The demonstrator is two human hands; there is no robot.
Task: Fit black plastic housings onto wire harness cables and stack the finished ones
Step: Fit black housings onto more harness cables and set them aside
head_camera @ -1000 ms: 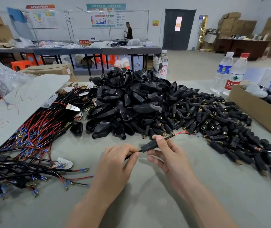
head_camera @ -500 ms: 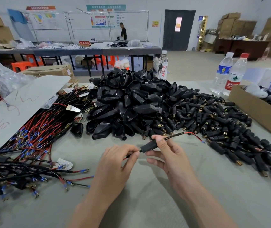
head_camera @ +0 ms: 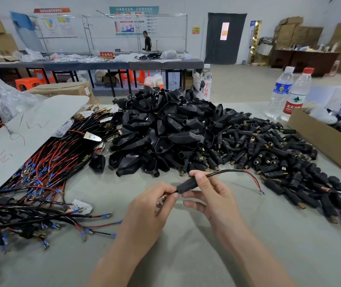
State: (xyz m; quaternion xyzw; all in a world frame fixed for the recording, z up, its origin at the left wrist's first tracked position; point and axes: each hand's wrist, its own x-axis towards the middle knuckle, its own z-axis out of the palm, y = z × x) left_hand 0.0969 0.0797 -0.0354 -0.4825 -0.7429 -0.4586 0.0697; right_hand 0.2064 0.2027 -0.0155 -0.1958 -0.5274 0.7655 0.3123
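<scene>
My right hand [head_camera: 209, 195] pinches a small black cylindrical housing [head_camera: 187, 185] threaded on a black cable [head_camera: 227, 171]. The cable's red wire [head_camera: 253, 182] with a blue tip sticks out past the housing to the right. My left hand [head_camera: 146, 212] pinches the cable just left of the housing. Behind my hands lie a big heap of black shell housings [head_camera: 165, 129] and a spread of small cylindrical housings [head_camera: 269, 154]. Wire harness cables [head_camera: 47, 166] with red wires and blue terminals lie in a bundle at left, more at the lower left [head_camera: 30, 220].
A cardboard box [head_camera: 321, 139] stands at the right edge, with two water bottles [head_camera: 289, 94] behind it. A third bottle [head_camera: 205, 83] stands behind the heap. A grey sheet [head_camera: 30, 129] leans over the cables at left. A person stands at distant tables.
The cable has slid further through the housing: its red-wire end now reaches much farther to the right. Both hands stay in about the same place.
</scene>
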